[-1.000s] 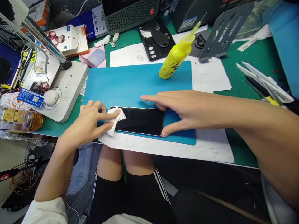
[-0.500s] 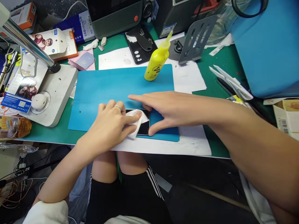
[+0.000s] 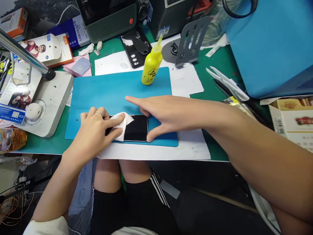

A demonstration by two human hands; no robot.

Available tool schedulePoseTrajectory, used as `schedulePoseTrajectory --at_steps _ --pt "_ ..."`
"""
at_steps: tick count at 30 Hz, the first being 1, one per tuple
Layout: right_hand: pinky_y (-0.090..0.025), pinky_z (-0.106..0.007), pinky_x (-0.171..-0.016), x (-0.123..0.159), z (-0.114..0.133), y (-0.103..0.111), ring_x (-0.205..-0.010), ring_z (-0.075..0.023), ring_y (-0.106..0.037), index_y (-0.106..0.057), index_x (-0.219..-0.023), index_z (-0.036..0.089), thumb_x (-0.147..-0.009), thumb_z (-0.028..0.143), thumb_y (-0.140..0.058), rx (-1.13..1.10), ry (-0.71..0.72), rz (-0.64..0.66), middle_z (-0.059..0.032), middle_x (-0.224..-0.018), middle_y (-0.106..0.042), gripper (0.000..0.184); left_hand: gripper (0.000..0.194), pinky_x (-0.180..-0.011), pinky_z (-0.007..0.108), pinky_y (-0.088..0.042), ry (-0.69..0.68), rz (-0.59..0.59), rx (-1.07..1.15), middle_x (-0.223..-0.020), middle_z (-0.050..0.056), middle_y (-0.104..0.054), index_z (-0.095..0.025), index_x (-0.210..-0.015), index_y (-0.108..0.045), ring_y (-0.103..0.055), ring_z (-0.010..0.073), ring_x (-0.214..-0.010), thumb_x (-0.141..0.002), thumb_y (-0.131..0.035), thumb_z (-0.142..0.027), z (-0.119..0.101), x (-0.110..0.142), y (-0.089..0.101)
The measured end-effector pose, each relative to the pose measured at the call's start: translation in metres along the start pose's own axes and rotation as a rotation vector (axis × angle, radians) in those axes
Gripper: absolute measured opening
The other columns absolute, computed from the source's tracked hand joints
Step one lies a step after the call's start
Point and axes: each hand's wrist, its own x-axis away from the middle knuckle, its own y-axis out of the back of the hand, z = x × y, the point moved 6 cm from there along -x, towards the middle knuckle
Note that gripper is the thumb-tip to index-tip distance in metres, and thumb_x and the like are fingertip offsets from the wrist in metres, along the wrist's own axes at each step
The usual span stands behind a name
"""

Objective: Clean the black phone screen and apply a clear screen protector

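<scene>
A smartphone with a dark screen lies flat, lengthwise, on the blue mat. My left hand pinches a folded white wipe, pressed onto the left part of the screen and covering some of it. At the phone's right end, my right hand steadies it, thumb at the lower corner and curled fingers by the upper one. Its index finger points out to the left above the mat. Beyond the hands, a yellow squeeze bottle with a nozzle stands upright on the mat.
Behind the mat lie a black phone back and a grey phone stand. White tweezers are to the right, near a large blue case. A lamp base occupies the left. White paper lies under the mat.
My left hand has slid the wipe leftward along the phone, baring more of the screen's right part. My right hand stays at the phone's right end. The whole view has shifted slightly.
</scene>
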Motion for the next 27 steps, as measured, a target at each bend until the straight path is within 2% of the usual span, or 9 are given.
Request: schedulePoseTrajectory --at_steps 4,7,9,11,14,18,21,24,27 --pt "-0.044 -0.035 -0.072 0.0 0.0 0.001 -0.093 -0.0304 -0.064 0.0 -0.172 0.017 -0.076 0.066 -0.079 -0.037 -0.021 0.009 -0.0153 -0.119 -0.073 0.134 0.035 -0.076 0.039 -0.026 -0.035 -0.001 -0.07 -0.096 0.009 -0.058 -0.034 -0.139 -0.069 -0.049 0.0289 -0.093 -0.106 -0.057 -0.04 -0.032 -0.012 -0.005" --pt "-0.044 -0.034 -0.071 0.001 0.0 0.001 -0.092 -0.0301 -0.064 -0.001 -0.172 0.016 -0.077 0.066 -0.078 -0.053 -0.02 -0.011 -0.0162 -0.121 -0.072 0.132 0.038 -0.076 0.04 -0.027 -0.052 -0.028 -0.14 -0.095 0.011 -0.06 -0.027 -0.137 -0.07 -0.051 0.0305 -0.095 -0.109 -0.049 -0.041 -0.057 -0.022 -0.009" --pt "-0.044 -0.033 -0.07 0.002 0.0 0.0 -0.092 -0.0301 -0.065 -0.003 -0.172 0.016 -0.079 0.068 -0.076 -0.044 -0.009 -0.026 -0.0168 -0.121 -0.073 0.129 0.04 -0.075 0.04 -0.028 -0.058 -0.061 -0.17 -0.093 0.012 -0.061 -0.024 -0.137 -0.07 -0.052 0.031 -0.095 -0.11 -0.046 -0.041 -0.063 -0.022 -0.01" --pt "-0.044 -0.033 -0.069 0.003 0.0 0.0 -0.094 -0.0306 -0.066 -0.005 -0.172 0.015 -0.078 0.071 -0.076 -0.017 0.003 -0.049 -0.0185 -0.126 -0.072 0.13 0.04 -0.075 0.04 -0.028 -0.072 -0.088 -0.177 -0.092 0.011 -0.063 -0.026 -0.138 -0.069 -0.052 0.0302 -0.093 -0.11 -0.046 -0.041 -0.058 -0.016 -0.01" --pt "-0.045 -0.033 -0.072 0.005 0.0 0.002 -0.099 -0.0318 -0.068 -0.01 -0.171 0.014 -0.077 0.076 -0.073 0.028 0.011 -0.065 -0.022 -0.138 -0.068 0.129 0.037 -0.074 0.04 -0.028 -0.074 -0.126 -0.188 -0.09 0.01 -0.063 -0.029 -0.137 -0.07 -0.052 0.0293 -0.089 -0.109 -0.048 -0.04 -0.038 0.001 -0.006" --pt "-0.047 -0.035 -0.076 0.005 0.001 0.004 -0.103 -0.0332 -0.069 -0.013 -0.171 0.015 -0.081 0.077 -0.069 0.054 0.003 -0.041 -0.0219 -0.14 -0.067 0.123 0.035 -0.073 0.041 -0.028 0.031 -0.177 -0.201 -0.087 0.008 -0.061 -0.03 -0.132 -0.072 -0.05 0.0288 -0.087 -0.108 -0.049 -0.04 0.003 0.029 0.002" --pt "-0.048 -0.035 -0.075 0.005 0.001 0.004 -0.102 -0.0332 -0.069 -0.017 -0.171 0.016 -0.079 0.077 -0.071 0.062 0.003 -0.036 -0.0213 -0.14 -0.067 0.123 0.034 -0.074 0.04 -0.029 0.096 -0.191 -0.184 -0.086 0.007 -0.059 -0.029 -0.131 -0.073 -0.049 0.0278 -0.085 -0.109 -0.049 -0.038 0.023 0.048 0.004" --pt "-0.049 -0.035 -0.073 0.004 0.0 0.002 -0.097 -0.0321 -0.068 -0.02 -0.171 0.016 -0.078 0.079 -0.071 0.056 -0.013 -0.022 -0.0198 -0.134 -0.068 0.123 0.033 -0.076 0.04 -0.03 0.1 -0.198 -0.173 -0.087 0.007 -0.059 -0.025 -0.131 -0.073 -0.049 0.0267 -0.085 -0.109 -0.05 -0.035 0.023 0.061 0.0" --pt "-0.05 -0.036 -0.067 0.003 -0.003 -0.002 -0.087 -0.0296 -0.066 -0.02 -0.171 0.018 -0.077 0.081 -0.07 0.048 -0.051 0.014 -0.0163 -0.121 -0.071 0.123 0.033 -0.075 0.039 -0.029 0.076 -0.235 -0.191 -0.085 0.007 -0.06 -0.019 -0.131 -0.072 -0.048 0.0259 -0.083 -0.109 -0.05 -0.032 0.011 0.068 -0.004"
